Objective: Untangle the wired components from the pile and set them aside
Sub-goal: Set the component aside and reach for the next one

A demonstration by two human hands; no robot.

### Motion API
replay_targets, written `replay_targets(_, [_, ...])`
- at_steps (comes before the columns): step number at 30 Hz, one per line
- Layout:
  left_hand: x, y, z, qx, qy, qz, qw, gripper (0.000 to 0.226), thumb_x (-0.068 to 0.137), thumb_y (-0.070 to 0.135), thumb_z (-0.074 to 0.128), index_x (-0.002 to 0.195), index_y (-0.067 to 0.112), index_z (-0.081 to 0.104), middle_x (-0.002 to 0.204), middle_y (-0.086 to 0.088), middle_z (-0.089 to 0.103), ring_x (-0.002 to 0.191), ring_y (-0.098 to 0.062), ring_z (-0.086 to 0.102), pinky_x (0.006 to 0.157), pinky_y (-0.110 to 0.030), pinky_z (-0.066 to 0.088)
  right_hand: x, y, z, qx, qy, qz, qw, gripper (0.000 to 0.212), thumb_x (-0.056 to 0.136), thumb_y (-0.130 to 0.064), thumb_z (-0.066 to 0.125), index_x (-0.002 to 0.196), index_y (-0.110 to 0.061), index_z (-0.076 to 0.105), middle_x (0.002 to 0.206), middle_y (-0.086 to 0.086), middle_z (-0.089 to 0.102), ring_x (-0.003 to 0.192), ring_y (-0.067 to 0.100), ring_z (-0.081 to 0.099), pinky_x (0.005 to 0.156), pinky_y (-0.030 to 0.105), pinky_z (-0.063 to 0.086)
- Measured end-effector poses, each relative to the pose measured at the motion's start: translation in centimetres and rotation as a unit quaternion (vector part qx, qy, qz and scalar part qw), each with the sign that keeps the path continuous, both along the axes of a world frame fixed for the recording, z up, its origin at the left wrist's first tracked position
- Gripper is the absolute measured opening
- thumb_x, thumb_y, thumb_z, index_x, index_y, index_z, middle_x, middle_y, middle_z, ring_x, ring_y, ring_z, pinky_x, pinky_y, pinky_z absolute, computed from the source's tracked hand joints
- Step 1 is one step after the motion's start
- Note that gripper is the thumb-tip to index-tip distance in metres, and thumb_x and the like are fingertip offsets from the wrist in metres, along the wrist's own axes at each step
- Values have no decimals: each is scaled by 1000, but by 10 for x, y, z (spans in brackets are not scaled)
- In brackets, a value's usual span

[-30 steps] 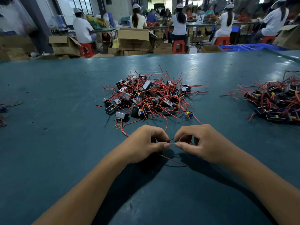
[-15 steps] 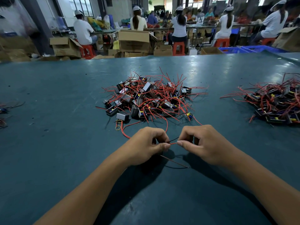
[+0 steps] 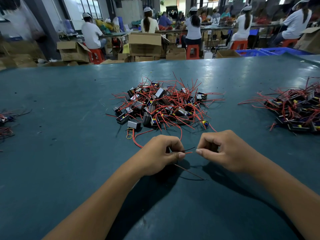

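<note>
left hand [image 3: 158, 154] pinches thin wires [image 3: 188, 151]

Two bare hands show at lower centre: the left hand [image 3: 160, 155] and the right hand [image 3: 223, 150]. Three heaps of small black box components with red wires lie on the one teal tabletop [image 3: 60, 170]: a centre heap [image 3: 161, 106], a right-edge heap [image 3: 297, 111] and a left-edge heap [image 3: 5, 123]. The boxes are too tangled to count. About five white-shirted seated workers [image 3: 193, 28] line the top of the frame.
</note>
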State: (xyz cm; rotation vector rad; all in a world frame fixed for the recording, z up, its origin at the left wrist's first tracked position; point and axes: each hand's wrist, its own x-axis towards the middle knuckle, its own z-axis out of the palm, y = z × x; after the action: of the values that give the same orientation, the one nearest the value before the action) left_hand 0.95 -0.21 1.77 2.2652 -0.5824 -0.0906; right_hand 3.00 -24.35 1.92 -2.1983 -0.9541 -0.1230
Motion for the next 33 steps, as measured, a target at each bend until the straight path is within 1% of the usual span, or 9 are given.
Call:
replay_targets(5, [1, 3, 2, 10, 15, 8, 1000, 8, 92, 26, 72, 85, 25, 68, 73, 17, 63, 67, -3, 55, 64, -20, 45, 2, -5, 5, 13, 19, -3, 1000, 16, 89, -25, 70, 75, -26, 62, 62, -2, 59, 55, 16, 52, 55, 32, 45])
replay_targets(9, [2, 14, 10, -64, 48, 43, 996, 4, 92, 24, 71, 96, 23, 71, 84, 15, 71, 67, -4, 59, 65, -21, 51, 10, -15, 8, 89, 3, -78, 993, 16, 89, -24, 72, 76, -24, 64, 64, -3, 63, 56, 15, 53, 57, 25, 44])
replay_targets(13, [15, 40, 17, -121, -26, 152, 981, 6, 94, 22, 68, 98, 24, 72, 89, 6, 73, 66, -2, 60, 61, -15, 47, 13, -10, -2, 46, -33, -135, 989, 20, 94, -25, 65, 74, -22, 61, 61, -1, 61, 53, 15, 51, 57, 33, 44])
replay_targets(17, [37, 73, 5, 65, -165, 283, 943, 22, 98, 15, 60, 118, 20, 67, 117, 3, 69, 103, -11, 58, 88, -26, 45, 12, -2, -12, -11, -42, -138, 989, 15, 94, -20, 63, 80, -23, 58, 64, -8, 60, 59, 13, 53, 60, 38, 48])
replay_targets(20, [52, 87, -12, 172, -114, 296, 933, 43, 101, 25, 56, 143, 17, 50, 147, -4, 51, 134, -27, 42, 108, -44, 38, 10, 4, -15, -24, -33, -125, 991, 12, 93, -20, 63, 84, -26, 59, 68, -9, 62, 64, 11, 57, 62, 37, 50])
replay_targets(24, [59, 93, -24, 214, -99, 301, 924, 54, 95, 34, 64, 145, 19, 48, 136, -7, 48, 128, -29, 42, 103, -43, 39, 10, 4, -16, -31, -30, -119, 992, 10, 92, -22, 64, 85, -26, 60, 70, -11, 63, 68, 10, 59, 64, 32, 49])
replay_targets(28, [55, 96, -18, 209, -149, 304, 917, 42, 88, 37, 74, 123, 15, 66, 114, -8, 52, 112, -29, 46, 92, -41, 43, 8, 5, -14, -32, -32, -119, 992, 10, 92, -21, 64, 84, -25, 60, 71, -12, 62, 69, 8, 59, 67, 35, 50])
replay_targets(30, [52, 94, -10, 133, -183, 317, 921, 30, 87, 35, 75, 110, 17, 68, 102, -5, 55, 97, -23, 51, 80, -34, 43, 7, 6, -13, -31, -33, -119, 992, 9, 92, -21, 64, 85, -25, 60, 72, -12, 63, 69, 9, 59, 67, 37, 50])
replay_targets(33, [46, 86, 6, -174, -136, 326, 919, 19, 91, 32, 71, 98, 15, 67, 82, -1, 63, 68, -8, 55, 63, -22, 44, 6, 6, -13, -25, -36, -124, 991, 8, 92, -21, 63, 85, -23, 60, 72, -10, 64, 69, 11, 60, 68, 40, 51])
